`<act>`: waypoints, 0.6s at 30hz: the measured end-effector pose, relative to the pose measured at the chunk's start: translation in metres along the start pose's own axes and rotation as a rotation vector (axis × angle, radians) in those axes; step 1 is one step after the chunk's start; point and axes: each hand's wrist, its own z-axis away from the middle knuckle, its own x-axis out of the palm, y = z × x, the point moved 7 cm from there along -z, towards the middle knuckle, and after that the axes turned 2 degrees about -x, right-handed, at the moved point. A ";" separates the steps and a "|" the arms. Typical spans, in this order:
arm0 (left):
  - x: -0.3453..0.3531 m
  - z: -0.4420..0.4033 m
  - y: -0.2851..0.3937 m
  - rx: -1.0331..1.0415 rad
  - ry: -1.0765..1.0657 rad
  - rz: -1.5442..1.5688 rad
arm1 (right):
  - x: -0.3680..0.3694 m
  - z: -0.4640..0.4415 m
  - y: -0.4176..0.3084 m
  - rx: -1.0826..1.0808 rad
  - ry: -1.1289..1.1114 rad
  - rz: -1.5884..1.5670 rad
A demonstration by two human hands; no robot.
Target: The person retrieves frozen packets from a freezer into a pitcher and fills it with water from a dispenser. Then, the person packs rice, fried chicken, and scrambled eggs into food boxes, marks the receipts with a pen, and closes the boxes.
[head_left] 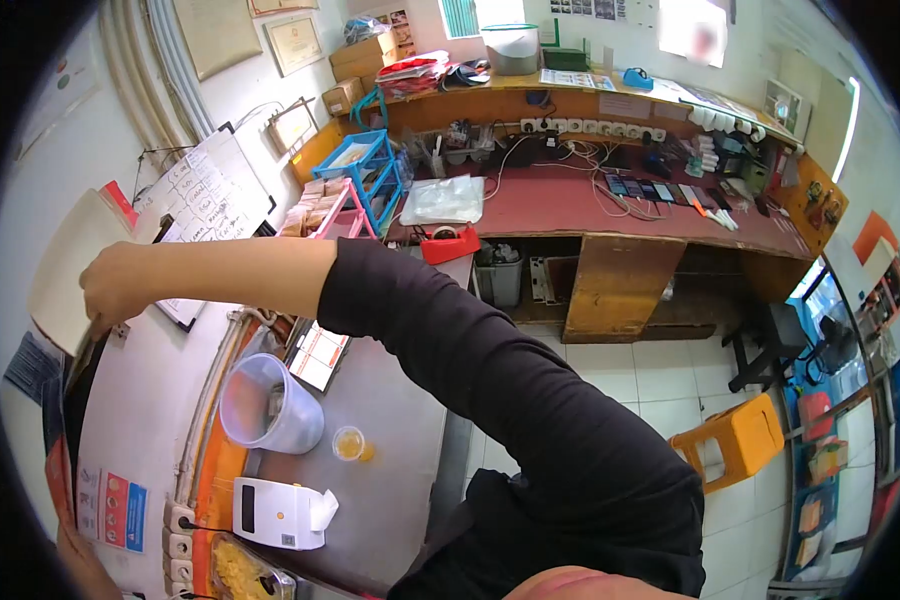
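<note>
My right arm, in a black sleeve, stretches across the view to the far left. There my right hand (110,287) is closed on a pale cream sheet or board (65,265) against the wall. A dark, flat thing (86,358) hangs just below that hand. At the bottom left edge a bare forearm (82,568) shows, which looks like my left; its hand and fingers cannot be made out. A whiteboard with handwriting (202,192) is right beside my right hand and forearm.
On the grey table (395,490) stand a translucent bin (295,425), a cup of yellow drink (349,444) and a white tissue box (275,512). Behind are a blue rack (370,170), a red tape dispenser (450,245) and a red-topped desk (550,205). An orange stool (745,440) stands right.
</note>
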 end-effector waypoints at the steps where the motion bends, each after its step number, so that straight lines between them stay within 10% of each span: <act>1: -0.003 0.002 0.007 0.117 0.061 -0.139 | -0.003 0.001 0.000 -0.005 0.048 -0.028; 4: -0.046 -0.005 0.073 0.319 -0.137 -0.769 | -0.007 -0.006 0.007 0.119 -0.096 -0.092; 18: 0.010 -0.100 0.238 0.118 0.152 -0.079 | 0.032 -0.066 0.070 0.191 -0.600 -1.028</act>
